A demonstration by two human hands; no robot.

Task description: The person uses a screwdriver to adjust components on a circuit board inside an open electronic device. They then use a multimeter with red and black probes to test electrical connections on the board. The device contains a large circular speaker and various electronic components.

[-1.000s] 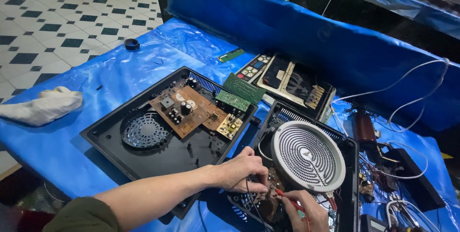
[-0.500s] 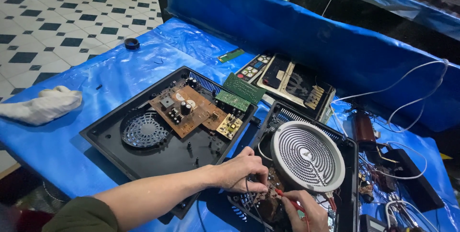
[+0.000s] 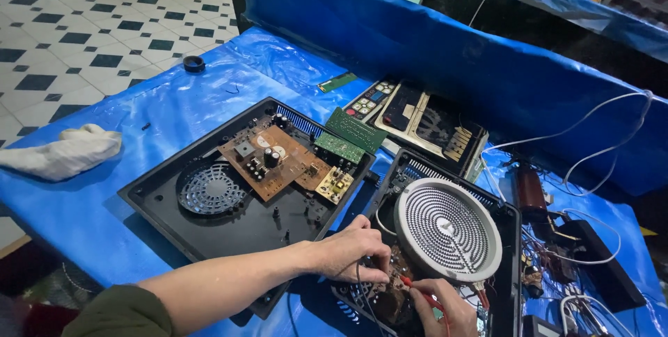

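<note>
Nearest, at 6 o'clock, the right hand (image 3: pixel 440 307) pinches a red probe (image 3: pixel 417 291), tip down on the circuit board (image 3: pixel 390 295) inside the open cooker base (image 3: pixel 456 253). Beside it, the left hand (image 3: pixel 353 248) presses closed fingers on a black lead at that board, seemingly steadying contact. Just above, the white coil (image 3: pixel 447 229) sits tilted, exposing the board. At 10 o'clock lies a second base (image 3: pixel 243 194) with its brown board (image 3: pixel 268 159). Farther, at 9 o'clock, a rag (image 3: pixel 66 151) rests on the desk (image 3: pixel 174 104).

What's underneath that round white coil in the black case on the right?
Below the round coil, near its front edge, a circuit board shows, where the left hand and right hand hold probes, the right one red. Whatever lies directly under the coil is covered.
</note>
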